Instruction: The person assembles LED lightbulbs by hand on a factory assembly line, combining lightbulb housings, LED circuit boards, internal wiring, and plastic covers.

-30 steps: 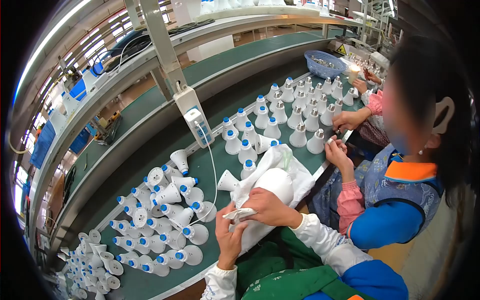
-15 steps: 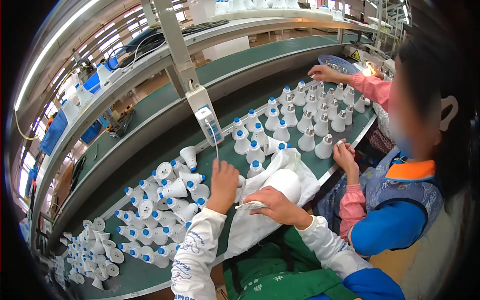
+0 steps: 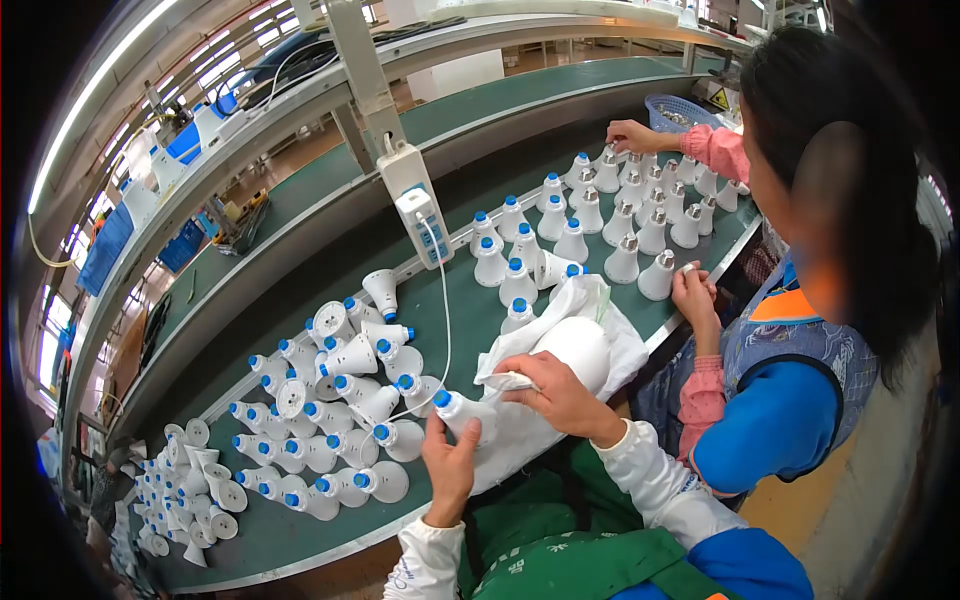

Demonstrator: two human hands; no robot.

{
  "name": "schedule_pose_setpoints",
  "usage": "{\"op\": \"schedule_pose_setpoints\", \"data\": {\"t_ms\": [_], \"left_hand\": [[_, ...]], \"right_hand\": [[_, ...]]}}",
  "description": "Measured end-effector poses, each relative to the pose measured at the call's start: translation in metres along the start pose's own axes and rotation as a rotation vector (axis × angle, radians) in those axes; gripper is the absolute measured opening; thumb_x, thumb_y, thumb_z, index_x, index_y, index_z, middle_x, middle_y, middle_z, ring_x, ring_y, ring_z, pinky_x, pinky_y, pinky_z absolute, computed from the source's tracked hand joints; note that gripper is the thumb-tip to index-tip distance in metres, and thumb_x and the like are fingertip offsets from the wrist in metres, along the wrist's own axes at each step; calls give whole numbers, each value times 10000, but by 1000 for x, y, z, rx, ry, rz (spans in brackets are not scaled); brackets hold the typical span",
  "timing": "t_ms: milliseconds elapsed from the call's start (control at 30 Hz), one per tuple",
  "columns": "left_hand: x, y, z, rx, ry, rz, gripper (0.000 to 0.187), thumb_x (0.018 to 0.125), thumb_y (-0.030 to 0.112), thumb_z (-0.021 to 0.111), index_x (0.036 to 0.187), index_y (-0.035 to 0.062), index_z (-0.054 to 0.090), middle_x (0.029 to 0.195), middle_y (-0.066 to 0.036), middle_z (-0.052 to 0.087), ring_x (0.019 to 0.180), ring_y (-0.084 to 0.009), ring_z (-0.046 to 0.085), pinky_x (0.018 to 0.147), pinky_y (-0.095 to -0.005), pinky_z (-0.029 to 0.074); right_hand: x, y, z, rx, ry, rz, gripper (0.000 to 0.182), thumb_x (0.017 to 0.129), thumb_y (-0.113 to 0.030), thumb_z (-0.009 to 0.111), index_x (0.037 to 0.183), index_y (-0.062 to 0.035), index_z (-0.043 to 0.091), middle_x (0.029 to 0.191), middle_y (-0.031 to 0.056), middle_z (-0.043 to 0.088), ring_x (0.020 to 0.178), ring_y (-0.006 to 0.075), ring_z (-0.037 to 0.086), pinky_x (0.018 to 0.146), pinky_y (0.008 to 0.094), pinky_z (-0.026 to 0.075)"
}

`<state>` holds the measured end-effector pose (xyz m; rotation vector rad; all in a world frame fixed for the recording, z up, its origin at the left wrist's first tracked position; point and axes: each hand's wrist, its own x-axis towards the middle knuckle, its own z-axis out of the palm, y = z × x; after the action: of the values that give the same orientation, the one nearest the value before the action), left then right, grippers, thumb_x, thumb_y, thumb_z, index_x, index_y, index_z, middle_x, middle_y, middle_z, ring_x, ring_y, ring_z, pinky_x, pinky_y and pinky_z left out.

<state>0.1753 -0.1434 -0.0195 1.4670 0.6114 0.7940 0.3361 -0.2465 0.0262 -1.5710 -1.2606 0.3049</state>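
Observation:
In my left hand (image 3: 450,470) is a white light bulb (image 3: 466,414) with a blue cap, tilted up between thumb and fingers. My right hand (image 3: 565,398) pinches a fold of white cloth (image 3: 510,450) just beside that bulb. The cloth spreads over the table edge toward my lap. A large, smooth white dome (image 3: 578,350) rests in the cloth beyond my right hand; its lower part is covered. Many blue-capped bulbs (image 3: 350,358) lie on their sides left of my left hand.
Upright bulbs (image 3: 620,262), some metal-tipped, stand at right, where a co-worker's hands (image 3: 695,298) work. A white cord (image 3: 445,310) hangs from a power strip (image 3: 412,205) across the green table (image 3: 300,550). Several white cones (image 3: 195,490) lie far left. A blue basket (image 3: 680,112) stands behind.
My left hand has come down toward me from beside the cord, and the blue-capped bulb now shows in it. My right hand keeps its pinch on the cloth. The view has shifted slightly.

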Motion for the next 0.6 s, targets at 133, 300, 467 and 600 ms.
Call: {"op": "schedule_pose_setpoints", "data": {"t_ms": [133, 300, 467, 600], "left_hand": [[-2, -20, 3, 32, 36, -6, 439, 790, 148, 699, 1156, -21, 525, 1014, -86, 606, 919, -165, 564, 816, -293, 445], [2, -32, 0, 256, 88, 51, 466, 746, 108, 715, 1149, -25, 523, 1023, -132, 598, 923, -212, 584, 813, -314, 453], [-3, -27, 5, 238, 110, 83, 455, 720, 94, 727, 1121, -2, 534, 1030, -125, 593, 934, -220, 583, 819, -322, 452], [-3, -31, 4, 276, 110, 155, 473, 688, 74, 734, 1117, 26, 541, 1040, -113, 581, 944, -219, 569, 820, -319, 444]], "right_hand": [[1, -1, 10, -148, -171, -134, 377, 816, -276, 646, 1103, -57, 534, 990, 89, 608, 866, 266, 556, 853, 343, 372], [0, -1, 21, -172, -193, -142, 359, 835, -317, 615, 1075, -58, 548, 980, 77, 609, 855, 266, 547, 836, 343, 369], [-2, 0, 25, -271, -97, -184, 268, 858, -290, 597, 974, -49, 588, 834, 77, 619, 709, 253, 549, 749, 341, 380], [-7, -2, 25, -333, -112, -178, 256, 857, -287, 601, 967, -56, 587, 806, 72, 613, 692, 249, 545, 741, 339, 378]]}}
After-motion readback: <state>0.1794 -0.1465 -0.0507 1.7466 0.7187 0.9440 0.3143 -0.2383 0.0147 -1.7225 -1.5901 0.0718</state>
